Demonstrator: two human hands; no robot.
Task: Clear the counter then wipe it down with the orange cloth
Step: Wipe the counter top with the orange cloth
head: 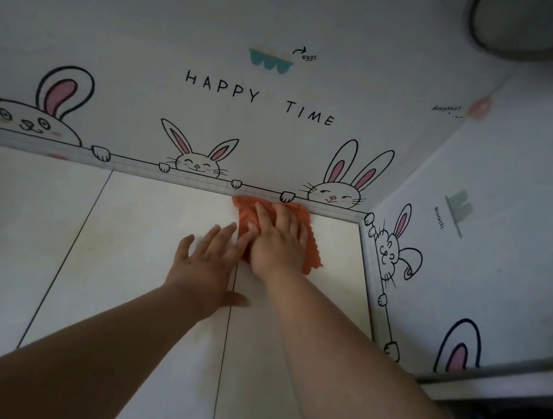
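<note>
The orange cloth [312, 249] lies flat on the white tiled counter [136, 240], up against the back wall near the right corner. My right hand [279, 237] presses down on the cloth with straight fingers, covering most of it. Just left of it, my left hand [208, 263] rests flat on the bare counter, fingers spread, its fingertips touching the cloth's left edge beside my right hand.
The back wall [248, 112] and right wall [509, 221] carry rabbit decals and meet at a corner close to the cloth. A grey shelf edge [504, 375] juts out at the lower right, with a dark space below it. A round grey object [543, 27] hangs at the top right.
</note>
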